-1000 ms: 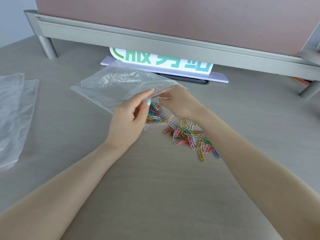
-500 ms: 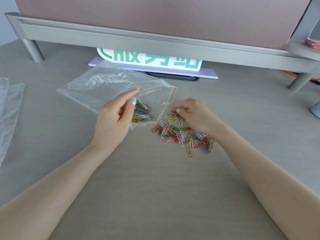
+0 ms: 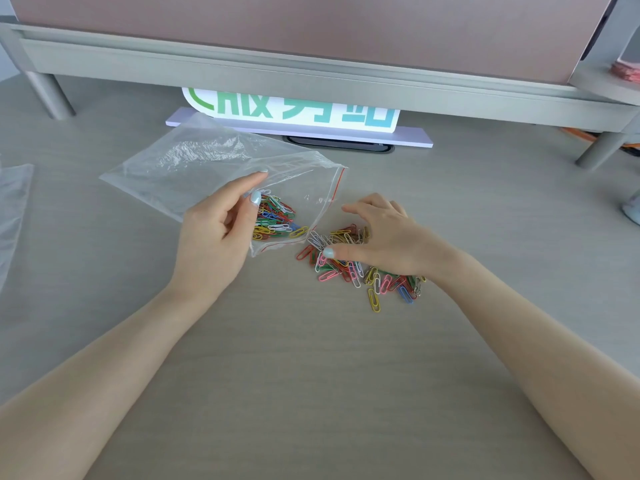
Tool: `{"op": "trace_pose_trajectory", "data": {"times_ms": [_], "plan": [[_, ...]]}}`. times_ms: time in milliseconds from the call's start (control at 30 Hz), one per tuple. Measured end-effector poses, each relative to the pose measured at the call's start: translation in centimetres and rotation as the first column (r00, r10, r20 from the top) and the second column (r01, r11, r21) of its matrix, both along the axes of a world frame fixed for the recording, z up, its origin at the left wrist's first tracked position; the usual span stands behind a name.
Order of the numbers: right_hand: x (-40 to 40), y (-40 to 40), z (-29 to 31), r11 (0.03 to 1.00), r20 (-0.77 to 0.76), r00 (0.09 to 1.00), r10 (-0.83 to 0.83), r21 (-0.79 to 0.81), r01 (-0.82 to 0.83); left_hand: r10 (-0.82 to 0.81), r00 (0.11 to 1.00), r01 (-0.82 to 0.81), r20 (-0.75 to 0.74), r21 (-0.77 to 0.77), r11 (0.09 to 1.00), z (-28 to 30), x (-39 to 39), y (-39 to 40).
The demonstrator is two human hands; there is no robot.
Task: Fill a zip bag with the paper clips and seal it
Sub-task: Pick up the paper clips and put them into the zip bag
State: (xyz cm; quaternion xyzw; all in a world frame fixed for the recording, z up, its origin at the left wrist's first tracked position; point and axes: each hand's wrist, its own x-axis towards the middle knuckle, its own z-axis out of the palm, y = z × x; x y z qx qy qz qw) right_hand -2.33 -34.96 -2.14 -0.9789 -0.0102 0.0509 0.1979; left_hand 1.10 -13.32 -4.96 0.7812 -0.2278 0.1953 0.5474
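so your right hand [image 3: 384,237] sits spread and relaxed over the loose paper clips [image 3: 360,268] on the table [image 3: 311,375], gripping nothing yet, while your left hand [image 3: 221,233] pinches the zip bag [image 3: 207,161] at its mouth. that red-edged mouth lies just left of the pile, opening toward it, with some clips already inside. the bag's length runs away up-left, so the next handful likely travels a short way leftward.
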Motion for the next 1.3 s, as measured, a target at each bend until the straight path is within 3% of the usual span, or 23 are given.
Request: {"op": "trace_pose_trajectory", "data": {"times_ms": [200,600,1300], "plan": [[-0.9,0.7,0.2,0.997,-0.047,0.998,0.043,-0.061,-0.046,-0.002,1.0,0.002,0.01,0.0,1.0,0.0,-0.1,0.0],[-0.6,0.3,0.6,0.985,0.025,0.997,0.074,0.155,-0.077,0.017,1.0,-0.017,0.008,0.009,1.0,-0.1,0.0,-0.1],[-0.3,-0.5,0.6,0.979,0.042,0.998,0.037,0.199,-0.045,0.0,1.0,0.0,0.008,0.006,1.0,-0.2,0.2,0.0]]}}
